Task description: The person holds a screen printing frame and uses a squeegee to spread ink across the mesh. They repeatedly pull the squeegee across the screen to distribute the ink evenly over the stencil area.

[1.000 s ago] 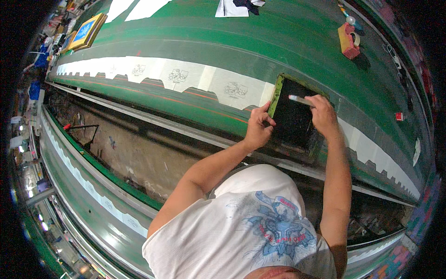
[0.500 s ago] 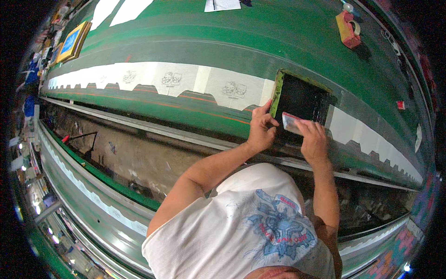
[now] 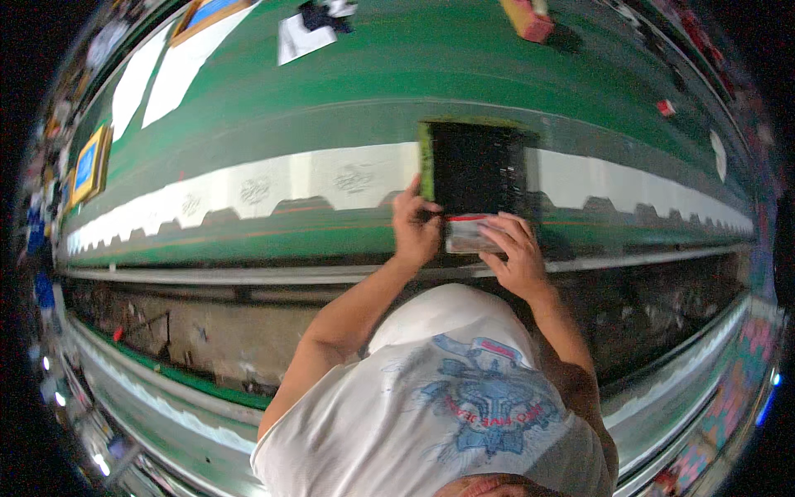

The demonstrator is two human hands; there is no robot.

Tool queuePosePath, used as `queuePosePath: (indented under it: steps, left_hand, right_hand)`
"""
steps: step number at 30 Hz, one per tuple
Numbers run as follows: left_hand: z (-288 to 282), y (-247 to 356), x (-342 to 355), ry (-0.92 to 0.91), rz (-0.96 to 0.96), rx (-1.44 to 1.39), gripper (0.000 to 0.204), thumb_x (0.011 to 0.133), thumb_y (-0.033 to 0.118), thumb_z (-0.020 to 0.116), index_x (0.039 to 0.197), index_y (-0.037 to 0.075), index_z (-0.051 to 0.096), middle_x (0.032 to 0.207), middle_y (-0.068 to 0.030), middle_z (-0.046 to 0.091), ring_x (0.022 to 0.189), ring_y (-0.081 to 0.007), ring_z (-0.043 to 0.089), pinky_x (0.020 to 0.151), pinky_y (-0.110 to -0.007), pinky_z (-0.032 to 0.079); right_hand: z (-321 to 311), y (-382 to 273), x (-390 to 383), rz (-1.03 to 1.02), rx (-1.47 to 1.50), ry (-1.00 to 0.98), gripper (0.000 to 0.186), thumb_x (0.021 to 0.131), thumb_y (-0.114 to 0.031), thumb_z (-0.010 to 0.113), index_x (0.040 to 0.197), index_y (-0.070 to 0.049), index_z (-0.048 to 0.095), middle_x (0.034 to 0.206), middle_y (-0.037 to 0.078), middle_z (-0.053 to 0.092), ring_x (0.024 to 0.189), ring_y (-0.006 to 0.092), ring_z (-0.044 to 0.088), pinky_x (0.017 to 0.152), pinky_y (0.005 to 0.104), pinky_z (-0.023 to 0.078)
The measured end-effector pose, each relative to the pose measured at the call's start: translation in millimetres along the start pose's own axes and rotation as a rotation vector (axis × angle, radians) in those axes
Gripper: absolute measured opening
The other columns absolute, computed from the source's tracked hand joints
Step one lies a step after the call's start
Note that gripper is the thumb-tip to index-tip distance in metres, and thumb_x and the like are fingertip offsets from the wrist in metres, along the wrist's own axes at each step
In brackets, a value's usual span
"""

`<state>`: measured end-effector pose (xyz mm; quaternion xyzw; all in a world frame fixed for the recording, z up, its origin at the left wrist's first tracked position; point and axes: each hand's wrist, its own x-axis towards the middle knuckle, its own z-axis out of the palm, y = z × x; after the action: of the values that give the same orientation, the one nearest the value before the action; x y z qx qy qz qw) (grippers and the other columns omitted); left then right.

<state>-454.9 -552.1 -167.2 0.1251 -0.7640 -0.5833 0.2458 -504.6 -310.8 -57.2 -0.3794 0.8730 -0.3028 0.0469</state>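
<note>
A small printing screen (image 3: 472, 170) with a black middle and a green-smeared left rim lies on a row of white fabric pieces (image 3: 319, 174). My left hand (image 3: 416, 228) grips the screen frame's near left corner, its fingers curled at the rim. In my right hand (image 3: 520, 253) is a flat, pale squeegee (image 3: 465, 236) with a red edge, lying crosswise at the screen's near end. Dark line drawings show on several fabric pieces left of the screen; the pieces to its right look plain. The screen hides the fabric under it.
The long green table (image 3: 373, 74) carries white sheets (image 3: 182, 70), a yellow-framed blue screen (image 3: 88, 170), a dark cloth on white paper (image 3: 310, 33) and a red-yellow block (image 3: 530, 21). A metal rail (image 3: 248, 273) runs along its near edge. Behind me stands another such table (image 3: 166, 398).
The whole view has turned and shifted. My right hand has drawn the squeegee to the screen's near end, and it now lies level instead of slanted. My left hand stays on the frame.
</note>
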Motion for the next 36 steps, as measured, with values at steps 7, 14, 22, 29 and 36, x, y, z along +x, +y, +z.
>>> queuePosePath:
  steps: [7, 14, 22, 29, 36]
  left_hand:
    - [8.2, 44.2, 6.9, -0.017, 0.102, 0.088, 0.032, 0.064, -0.017, 0.072, 0.088, 0.004, 0.073, 0.167, -0.0228, 0.058, 0.134, -0.0379, 0.059, 0.117, -0.046, 0.046]
    - [96.2, 57.2, -6.4, -0.033, 0.134, 0.172, 0.033, 0.064, -0.016, 0.074, 0.088, 0.007, 0.075, 0.167, -0.0215, 0.058, 0.137, -0.0401, 0.06, 0.117, -0.047, 0.047]
    - [202.1, 52.6, -31.6, 0.004, 0.151, 0.063, 0.039, 0.063, -0.017, 0.072, 0.095, 0.006, 0.076, 0.168, -0.0222, 0.057, 0.138, -0.0384, 0.059, 0.119, -0.046, 0.046]
    - [235.2, 55.5, -36.5, 0.01, 0.024, -0.009, 0.034, 0.065, -0.014, 0.074, 0.093, 0.006, 0.073, 0.167, -0.0223, 0.058, 0.137, -0.0378, 0.06, 0.119, -0.045, 0.046]
    - [242.6, 43.0, -41.1, 0.017, -0.021, -0.078, 0.032, 0.07, -0.013, 0.07, 0.097, 0.003, 0.073, 0.163, -0.0277, 0.057, 0.151, -0.0353, 0.056, 0.123, -0.044, 0.043]
  right_hand:
    - [-1.5, 63.4, -55.8, 0.449, 0.491, 0.365, 0.036, 0.105, -0.016, 0.076, 0.14, -0.006, 0.074, 0.145, 0.015, 0.07, 0.132, 0.0326, 0.069, 0.11, 0.0439, 0.056]
    - [-39.6, 121.2, -98.7, 0.423, 0.489, 0.396, 0.034, 0.105, -0.014, 0.073, 0.138, -0.004, 0.075, 0.145, 0.015, 0.071, 0.135, 0.0308, 0.068, 0.114, 0.0426, 0.054]
    - [-100.3, 188.9, -134.3, 0.272, 0.21, 0.388, 0.032, 0.102, -0.01, 0.075, 0.133, -0.004, 0.076, 0.14, 0.016, 0.073, 0.133, 0.0362, 0.068, 0.117, 0.046, 0.051]
    - [-120.8, 186.0, -125.7, -0.078, -0.059, 0.094, 0.047, 0.094, -0.023, 0.084, 0.138, -0.009, 0.074, 0.148, 0.012, 0.065, 0.142, 0.0373, 0.059, 0.122, 0.0498, 0.047]
    - [-126.2, 184.4, -95.0, -0.174, -0.195, -0.092, 0.047, 0.09, -0.009, 0.077, 0.137, -0.007, 0.073, 0.136, 0.012, 0.069, 0.131, 0.0375, 0.064, 0.115, 0.0534, 0.049]
